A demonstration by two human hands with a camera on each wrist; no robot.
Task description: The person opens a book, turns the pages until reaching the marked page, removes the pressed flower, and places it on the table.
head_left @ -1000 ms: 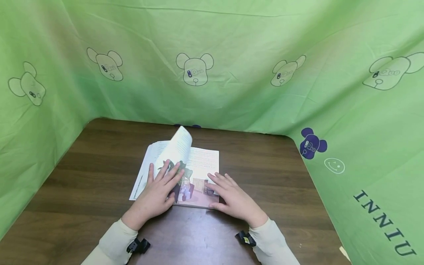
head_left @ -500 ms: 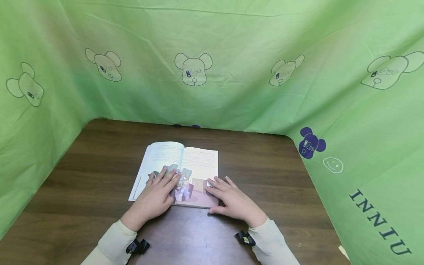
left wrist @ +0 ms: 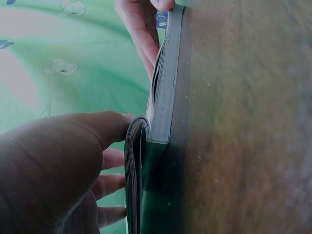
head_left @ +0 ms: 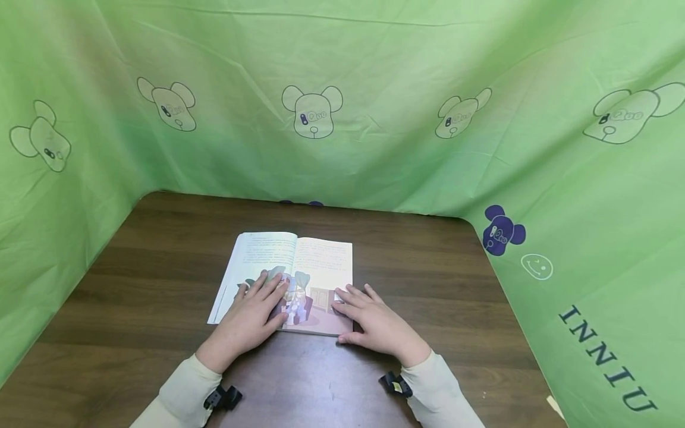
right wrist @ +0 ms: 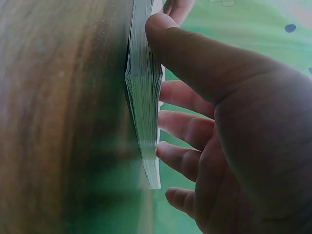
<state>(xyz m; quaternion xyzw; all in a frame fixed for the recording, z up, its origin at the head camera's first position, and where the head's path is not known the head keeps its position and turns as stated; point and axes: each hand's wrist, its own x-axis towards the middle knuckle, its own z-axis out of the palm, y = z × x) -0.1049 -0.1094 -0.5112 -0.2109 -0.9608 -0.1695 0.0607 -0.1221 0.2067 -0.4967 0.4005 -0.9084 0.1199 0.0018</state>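
An open book point(head_left: 323, 255) lies flat on the table, with text at the top of both pages and a coloured picture across the lower part. My left hand point(head_left: 247, 321) rests on the lower left page, fingers spread and thumb near the spine. In the left wrist view its fingertips touch the thin bent stack of left pages point(left wrist: 134, 165). At the lower right corner, my right hand point(head_left: 377, 324) rests its fingertips on the right page. The right wrist view shows the thumb point(right wrist: 163, 24) against the corner of the thick right page block point(right wrist: 144, 107).
The brown wooden table point(head_left: 428, 261) extends around the book. A green cloth point(head_left: 385, 160) printed with bear heads hangs behind it and at both sides. Black wrist cameras point(head_left: 396, 384) sit on both sleeves. A small pale object point(head_left: 556, 408) shows at the right table edge.
The raised page has come down onto the left side and now lies flat under my left hand. My left hand has shifted slightly; the right hand stays at the right page's corner.
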